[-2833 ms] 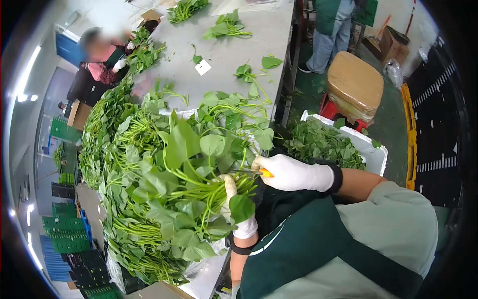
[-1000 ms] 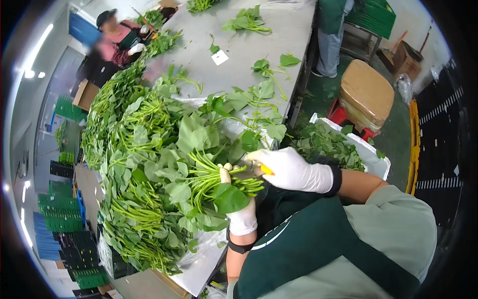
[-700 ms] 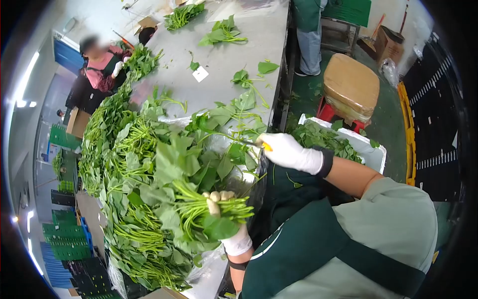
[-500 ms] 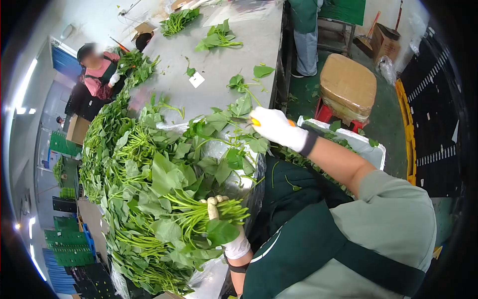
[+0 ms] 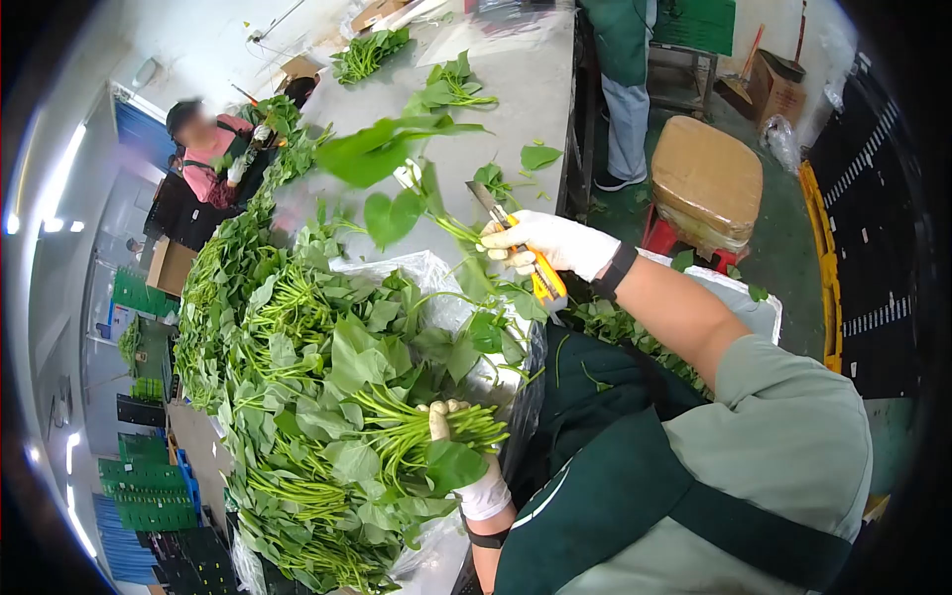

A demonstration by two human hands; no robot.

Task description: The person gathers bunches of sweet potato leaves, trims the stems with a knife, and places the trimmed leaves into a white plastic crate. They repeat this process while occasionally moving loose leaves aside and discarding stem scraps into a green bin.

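Observation:
My left hand (image 5: 482, 490), in a white glove, is closed around a bunch of leafy green stems (image 5: 397, 426), with the cut ends pointing right. Farther up, my white-gloved right hand (image 5: 555, 243) holds scissors (image 5: 547, 280) with yellow-orange handles, their blades pointing up and left. Its fingertips also pinch a leafy stem (image 5: 451, 226), whose large leaves are blurred by motion above the table. Between and left of my hands lies a big heap of the same greens (image 5: 268, 347), partly on clear plastic (image 5: 421, 268).
Smaller bunches of greens (image 5: 369, 56) lie on the metal table (image 5: 397, 109). A white bin (image 5: 759, 302) with leaves stands under my right arm. Behind it, a taped carton (image 5: 706, 174) rests on a red stool (image 5: 659, 236). A co-worker (image 5: 208, 154) handles greens at the far left; another person (image 5: 623, 99) stands beyond the table.
My right hand has turned, showing the scissors and a leafy stem lifted from the greens and swung up over the table. My left hand keeps its bunch. The whole view has shifted slightly.

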